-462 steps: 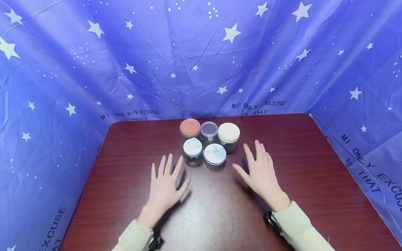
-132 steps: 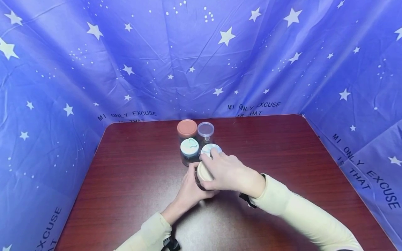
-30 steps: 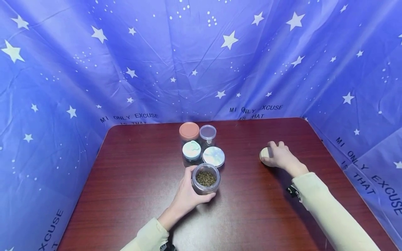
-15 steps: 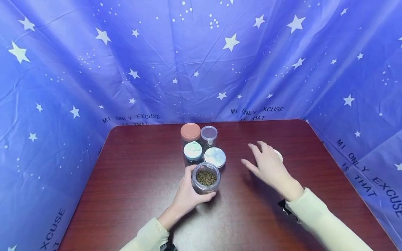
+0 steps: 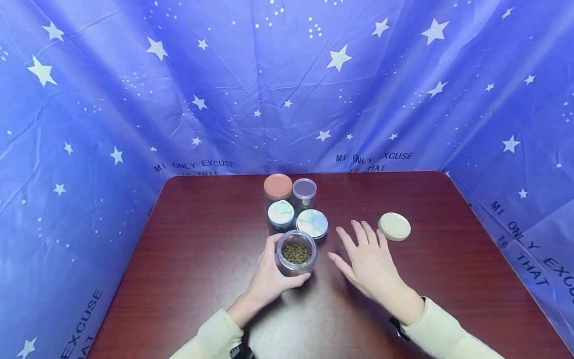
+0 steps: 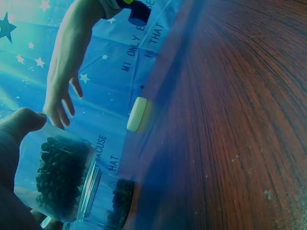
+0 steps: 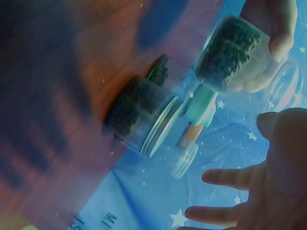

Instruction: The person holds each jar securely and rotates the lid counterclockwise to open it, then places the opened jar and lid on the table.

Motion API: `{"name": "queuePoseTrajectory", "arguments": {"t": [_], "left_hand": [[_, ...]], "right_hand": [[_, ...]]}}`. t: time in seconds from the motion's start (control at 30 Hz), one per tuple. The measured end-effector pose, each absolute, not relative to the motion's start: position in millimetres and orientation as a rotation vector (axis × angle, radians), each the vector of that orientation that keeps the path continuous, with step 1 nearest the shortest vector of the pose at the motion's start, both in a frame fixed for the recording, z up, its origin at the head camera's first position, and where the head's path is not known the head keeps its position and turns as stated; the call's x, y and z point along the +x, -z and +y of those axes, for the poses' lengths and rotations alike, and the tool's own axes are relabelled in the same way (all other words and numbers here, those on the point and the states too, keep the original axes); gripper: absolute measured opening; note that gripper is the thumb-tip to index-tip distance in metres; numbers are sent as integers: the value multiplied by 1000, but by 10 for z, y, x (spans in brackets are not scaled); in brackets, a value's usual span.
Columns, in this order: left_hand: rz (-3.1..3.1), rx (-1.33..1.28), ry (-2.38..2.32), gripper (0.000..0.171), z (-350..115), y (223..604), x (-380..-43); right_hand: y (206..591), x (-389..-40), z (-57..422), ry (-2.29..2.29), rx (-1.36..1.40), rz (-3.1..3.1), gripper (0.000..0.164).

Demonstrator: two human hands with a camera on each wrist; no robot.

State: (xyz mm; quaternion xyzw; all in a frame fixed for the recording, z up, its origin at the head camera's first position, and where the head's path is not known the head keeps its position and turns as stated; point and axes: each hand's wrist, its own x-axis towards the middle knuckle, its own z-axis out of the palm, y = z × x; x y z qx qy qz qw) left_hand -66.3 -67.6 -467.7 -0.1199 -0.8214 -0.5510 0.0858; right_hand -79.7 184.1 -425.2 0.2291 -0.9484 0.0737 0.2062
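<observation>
My left hand (image 5: 268, 276) grips a clear jar (image 5: 291, 270) that stands open at the top, its thumb and fingers wrapped round the side. Small brown-green pellets (image 5: 296, 253) show inside it. The right wrist view shows this jar (image 7: 261, 53) lifted above the table. To its right, my right hand (image 5: 373, 267) hovers with fingers spread, holding nothing. The jar's cream lid (image 5: 394, 226) lies flat on the table beyond that hand's fingertips; it also appears as a pale disc (image 6: 137, 114) in the left wrist view.
Lidded jars stand clustered just beyond the held one: one with an orange lid (image 5: 278, 185), a slimmer one with a clear lid (image 5: 304, 187), one with a mint lid (image 5: 281, 213) and a low silver-lidded one (image 5: 312, 222). A starry blue curtain (image 5: 287, 124) surrounds the dark red table (image 5: 202, 239).
Earlier both hands were on the cream-lidded jar. The lid came off and was laid down at the right; my right hand released it and moved back left. The left hand keeps its hold.
</observation>
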Motion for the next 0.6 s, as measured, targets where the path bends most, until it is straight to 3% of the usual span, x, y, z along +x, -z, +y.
{"name": "queuePoseTrajectory", "arguments": {"t": [0.6], "left_hand": [[-2372,-227,1582,91,-1027,4445,-734]], "right_hand": [[4421,-777,1813,-244,650,-2601,72]]}}
